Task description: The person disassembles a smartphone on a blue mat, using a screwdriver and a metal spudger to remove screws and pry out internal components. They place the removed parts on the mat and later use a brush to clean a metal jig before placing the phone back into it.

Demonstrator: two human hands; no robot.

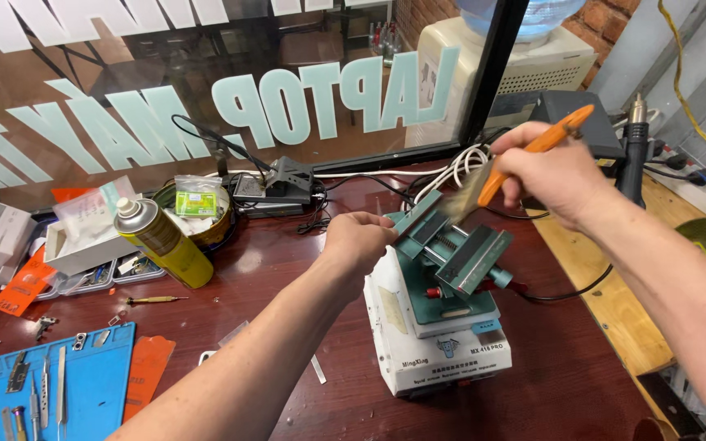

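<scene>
My right hand [556,173] grips an orange-handled brush [533,147], its bristles blurred just above the green clamp fixture [459,253]. That fixture sits on top of a white box-shaped machine [431,335] on the dark red table. My left hand [359,237] is closed at the fixture's left corner, pinching something small and thin that I cannot make out. Both forearms reach in from the lower edge.
A yellow spray can [167,242] lies tilted at the left beside a white tray of small parts [83,245]. A blue work mat [59,384] with tweezers lies at the lower left. Cables, a black adapter [283,184], a hot air handle [632,147] and a glass pane stand behind.
</scene>
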